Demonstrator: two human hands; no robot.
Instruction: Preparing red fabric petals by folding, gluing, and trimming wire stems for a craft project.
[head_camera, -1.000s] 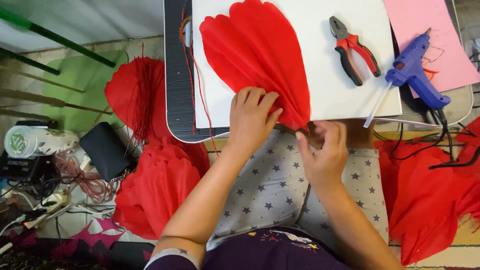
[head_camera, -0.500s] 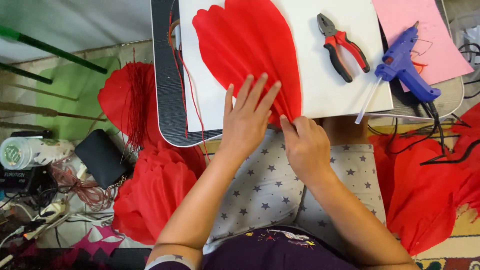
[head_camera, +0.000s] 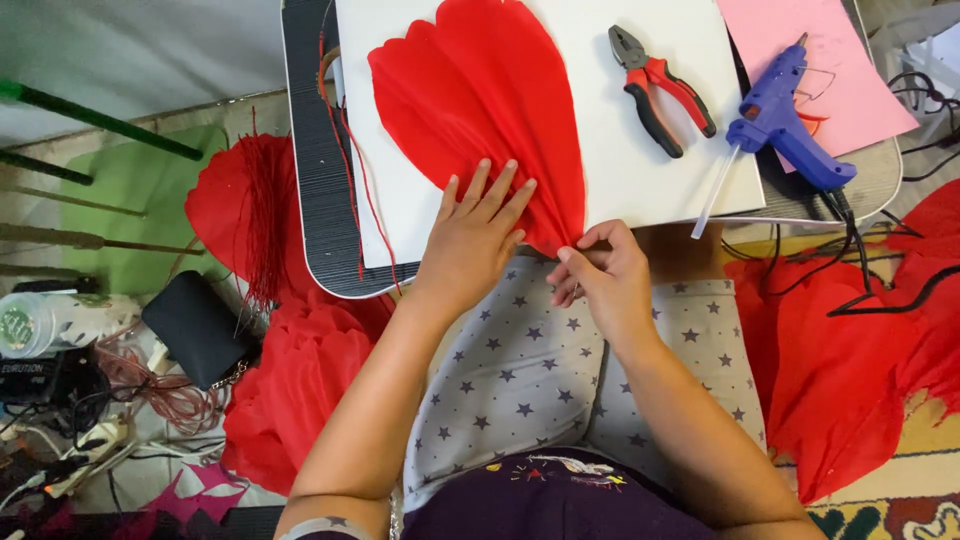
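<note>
A red pleated paper fan piece (head_camera: 480, 100) lies spread on a white board (head_camera: 620, 170) over a dark ribbed tray (head_camera: 310, 200) on my lap. My left hand (head_camera: 475, 235) presses flat on the lower part of the red paper, fingers spread. My right hand (head_camera: 600, 275) pinches the narrow gathered tip of the paper at the board's near edge.
Red-handled pliers (head_camera: 660, 90) and a blue glue gun (head_camera: 785, 120) with its clear glue stick lie on the board's right side, next to a pink sheet (head_camera: 810, 55). More red paper lies on the floor at left (head_camera: 290, 400) and right (head_camera: 850, 370). A black pouch (head_camera: 195, 325), cables and a jar sit at left.
My left hand has flattened and slid a little up the paper with fingers spread. My right hand shifted from beside it to pinching the paper's tip. The view moved slightly.
</note>
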